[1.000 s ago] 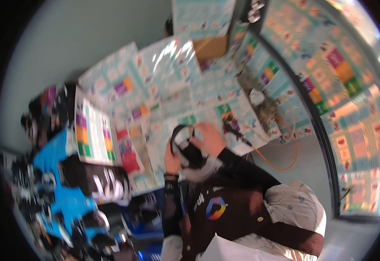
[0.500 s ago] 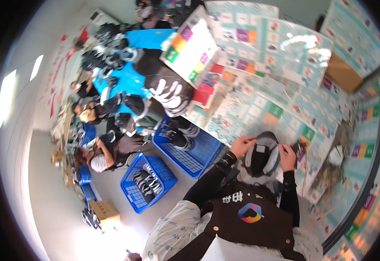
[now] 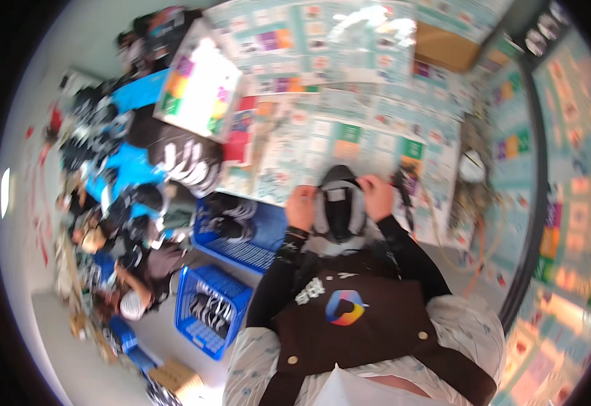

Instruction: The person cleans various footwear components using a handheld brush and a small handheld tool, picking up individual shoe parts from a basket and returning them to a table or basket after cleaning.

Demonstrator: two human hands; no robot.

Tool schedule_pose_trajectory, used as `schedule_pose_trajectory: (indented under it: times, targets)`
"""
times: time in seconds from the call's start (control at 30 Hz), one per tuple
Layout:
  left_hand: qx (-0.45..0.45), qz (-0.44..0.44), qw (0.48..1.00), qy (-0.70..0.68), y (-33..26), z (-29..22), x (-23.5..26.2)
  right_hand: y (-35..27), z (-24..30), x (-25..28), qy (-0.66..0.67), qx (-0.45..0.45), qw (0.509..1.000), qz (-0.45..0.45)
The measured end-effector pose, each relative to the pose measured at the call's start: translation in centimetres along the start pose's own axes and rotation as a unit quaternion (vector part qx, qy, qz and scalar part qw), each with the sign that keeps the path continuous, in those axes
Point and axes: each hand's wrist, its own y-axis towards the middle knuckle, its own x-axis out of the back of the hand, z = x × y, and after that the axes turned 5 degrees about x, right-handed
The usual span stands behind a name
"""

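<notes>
In front of my chest, over the table's near edge, I hold a grey and black cap (image 3: pixel 340 206) whose inner side seems to face up. A small pale label shows on its dark middle. My left hand (image 3: pixel 301 207) pinches its left edge with curled fingers. At the right edge my right hand (image 3: pixel 378 197) grips it the same way, fingers bent. Motion blur hides the fingertips' exact hold.
Printed sheets cover the table (image 3: pixel 309 145). Dark cap-like items with white parts (image 3: pixel 190 169) are stacked at its left. Two blue baskets (image 3: pixel 258 256) with dark items stand left of me. A dark cord-like thing (image 3: pixel 403 196) lies right. Other people (image 3: pixel 133 287) sit farther left.
My view has turned, so the scene lies farther left. Both hands still hold the cap, which now sits more upright and straight before my chest.
</notes>
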Motion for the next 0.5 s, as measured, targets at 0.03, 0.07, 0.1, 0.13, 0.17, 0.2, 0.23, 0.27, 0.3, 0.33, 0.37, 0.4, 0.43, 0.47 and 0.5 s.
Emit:
schedule_pose_trajectory:
  times: [0.03,0.07,0.1,0.13,0.17,0.2,0.23,0.27,0.3,0.33,0.37,0.4,0.43,0.47,0.5]
  targets:
    - [0.001,-0.013,1.0,-0.025,0.4,-0.5,-0.2,0.2,0.1,-0.1,-0.023,-0.031,0.999,0.008]
    - [0.03,-0.002,0.999,-0.031,1.1,0.1,-0.5,0.5,0.1,-0.5,-0.025,-0.061,0.998,0.022]
    - [0.027,0.032,0.998,-0.039,1.8,0.1,-0.5,0.7,-0.5,-0.3,-0.024,-0.091,0.995,0.034]
    - [0.043,0.081,0.993,-0.068,2.7,1.9,-0.3,0.9,-0.9,-0.5,-0.03,-0.098,0.994,0.029]
    - [0.061,0.121,0.986,-0.096,3.7,4.1,-0.1,1.3,-1.3,-1.3,0.032,-0.143,0.986,0.077]
    - [0.05,0.129,0.986,-0.097,4.9,4.8,-0.3,1.9,-1.8,-1.1,0.093,-0.187,0.972,0.111]
    - [0.169,0.235,0.923,-0.252,6.2,5.0,-0.2,2.3,-2.6,-1.0,0.094,-0.185,0.973,0.099]
    - [0.281,0.337,0.809,-0.39,7.0,4.0,-0.6,2.4,-3.9,-0.4,0.202,-0.233,0.943,0.128]
    - [0.273,0.349,0.809,-0.387,7.5,3.0,-0.7,2.4,-4.9,0.1,0.311,-0.274,0.897,0.155]
    - [0.284,0.366,0.795,-0.391,7.6,1.9,-0.3,2.2,-4.8,0.7,0.31,-0.279,0.897,0.146]
    - [0.298,0.373,0.784,-0.396,7.6,1.8,0.5,2.4,-2.6,1.4,0.281,-0.2,0.925,0.159]
    - [0.286,0.37,0.786,-0.404,7.8,2.0,1.1,2.9,0.1,2.3,0.249,-0.116,0.946,0.171]
    - [0.284,0.373,0.786,-0.402,8.2,1.2,1.5,3.4,2.2,3.1,0.249,-0.116,0.947,0.167]
    - [0.27,0.394,0.783,-0.398,8.7,-0.8,1.9,3.6,4.1,3.9,0.087,0.063,0.983,0.148]
    - [0.256,0.415,0.779,-0.393,9.3,-2.7,2.3,3.9,5.7,4.4,-0.083,0.236,0.96,0.122]
